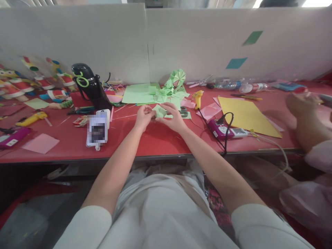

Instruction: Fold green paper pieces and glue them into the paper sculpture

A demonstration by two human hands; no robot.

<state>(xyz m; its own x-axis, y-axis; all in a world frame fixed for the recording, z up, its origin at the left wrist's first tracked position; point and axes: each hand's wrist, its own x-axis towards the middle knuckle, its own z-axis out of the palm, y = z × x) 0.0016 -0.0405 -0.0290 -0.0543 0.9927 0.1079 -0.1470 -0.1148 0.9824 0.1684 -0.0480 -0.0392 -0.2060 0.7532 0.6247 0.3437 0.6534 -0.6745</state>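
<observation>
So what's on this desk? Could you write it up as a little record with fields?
Left hand: holding a small green paper piece
Right hand: holding the same piece
Behind the hands: green folded-paper model, flat green sheet
Left side: black bottle, smartphone
Right side: yellow glue gun, purple power strip, yellow sheet
Surface: red tabletop

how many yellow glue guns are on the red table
2. One yellow glue gun is right of the person's right hand; another glue gun lies toward the left end, beyond a pink sheet. More could be hidden among the clutter.
</observation>
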